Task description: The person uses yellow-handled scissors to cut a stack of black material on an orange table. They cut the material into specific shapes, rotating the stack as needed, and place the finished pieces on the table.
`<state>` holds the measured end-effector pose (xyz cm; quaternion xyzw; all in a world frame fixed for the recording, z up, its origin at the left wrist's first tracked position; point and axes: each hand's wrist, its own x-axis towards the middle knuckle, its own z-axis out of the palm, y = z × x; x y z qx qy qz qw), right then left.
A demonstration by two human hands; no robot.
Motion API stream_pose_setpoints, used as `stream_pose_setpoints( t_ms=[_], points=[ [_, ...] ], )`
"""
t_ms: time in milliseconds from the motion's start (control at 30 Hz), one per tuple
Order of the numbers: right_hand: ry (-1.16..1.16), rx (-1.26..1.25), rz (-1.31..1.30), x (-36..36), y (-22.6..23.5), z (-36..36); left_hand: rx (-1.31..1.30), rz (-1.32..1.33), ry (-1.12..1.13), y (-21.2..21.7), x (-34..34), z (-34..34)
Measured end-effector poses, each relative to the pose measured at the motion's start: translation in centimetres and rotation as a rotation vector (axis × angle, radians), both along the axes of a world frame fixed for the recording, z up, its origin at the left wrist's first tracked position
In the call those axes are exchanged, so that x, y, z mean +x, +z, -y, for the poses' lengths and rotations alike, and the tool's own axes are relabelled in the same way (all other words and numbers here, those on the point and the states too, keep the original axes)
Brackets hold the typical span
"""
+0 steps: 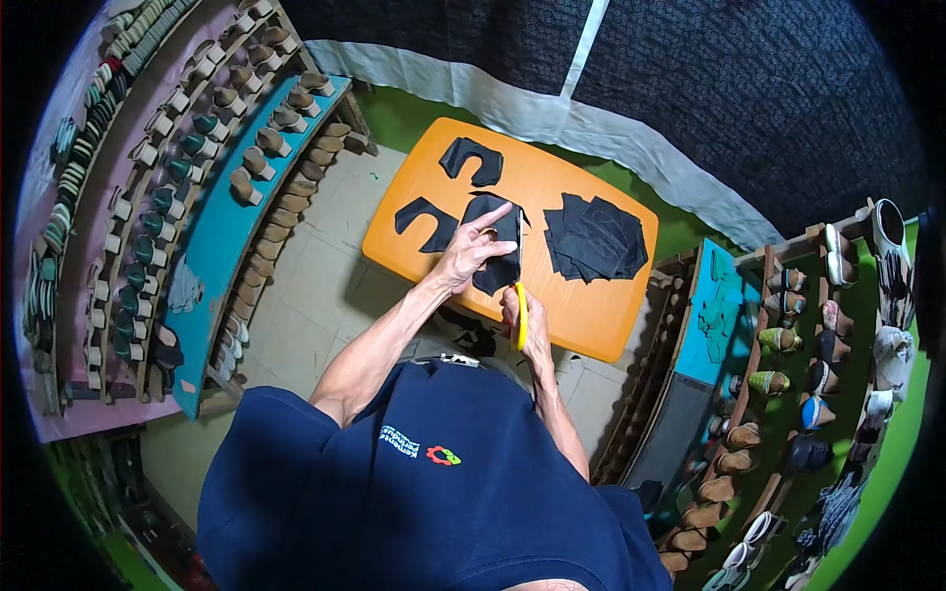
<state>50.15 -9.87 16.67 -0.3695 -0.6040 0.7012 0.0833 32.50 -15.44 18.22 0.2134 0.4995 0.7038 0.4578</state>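
My right hand [529, 323] is closed round the yellow handles of a pair of scissors [522, 313]. Their blades point away from me, along the right edge of a black piece of sheet material [483, 207]. My left hand [476, 251] holds this piece over the near part of the orange table [537, 163], with its fingers stretched across the top; its grip underneath is hidden. Left of this hand lies a curved black cutout [426, 223], and a U-shaped black cutout [473, 161] lies farther back. A loose pile of black pieces [596, 238] sits to the right.
A turquoise shelf [212, 231] with rows of shoes and shoe lasts stands at the left. More footwear fills the rack [778, 340] at the right, beside a turquoise surface [717, 315]. A dark patterned curtain [690, 89] hangs behind the table. Dark scraps [473, 338] lie below the table's near edge.
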Motion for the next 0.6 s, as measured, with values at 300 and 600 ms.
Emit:
stream_pose_setpoints(
  t_ms=[300, 600],
  points=[
    [0.008, 0.036, 0.012, 0.0, -0.4, -0.2, 0.006, -0.004, -0.008, 0.0, 0.5, 0.2],
    [-0.045, 0.028, 0.059, -0.2, -0.4, -0.2, -0.009, -0.035, -0.004, 0.3, 0.4, 0.2]
  ],
)
